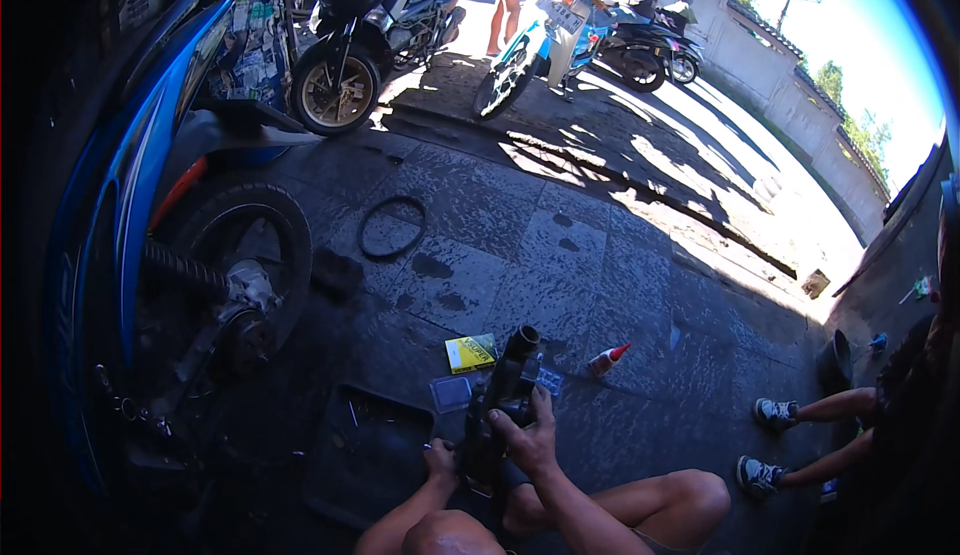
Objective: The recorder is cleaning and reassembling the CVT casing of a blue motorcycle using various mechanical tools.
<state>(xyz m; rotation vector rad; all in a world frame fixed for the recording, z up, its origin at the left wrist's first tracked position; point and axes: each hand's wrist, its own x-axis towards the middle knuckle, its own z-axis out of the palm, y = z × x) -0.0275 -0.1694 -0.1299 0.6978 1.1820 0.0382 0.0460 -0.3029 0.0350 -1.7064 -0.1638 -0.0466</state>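
At the far left of the frame, curved blue bodywork (128, 185) of a motorcycle rises from the dark lower corner to the upper left. Just right of it, a wheel (296, 255) with a black tyre stands in shadow, a hub and metal parts showing at its middle. A dark motorbike (340, 85) is parked in the upper left, and a thin black ring (362, 237) lies flat on the paving left of centre.

In the lower left-centre, a black tray (380, 450) holds a few slim, shiny pieces. At its right edge is your left hand (440, 463), its fingers bent near a small pale thing; you cannot tell from here whether they pinch it. A clear plastic box (450, 393) and a yellow packet (470, 353) lie just above.

At lower centre, the dark mechanical part (488, 445) stands tilted in front of you, its round open end up. Your right hand (530, 440) is closed around its right side, thumb toward the left.

Right of it, a small bottle (609, 359) with a red tip lies on the floor. A light-blue motorbike (545, 35) stands at upper centre in sunlight. At lower right, another person's sneakers (775, 414) rest on the paving.
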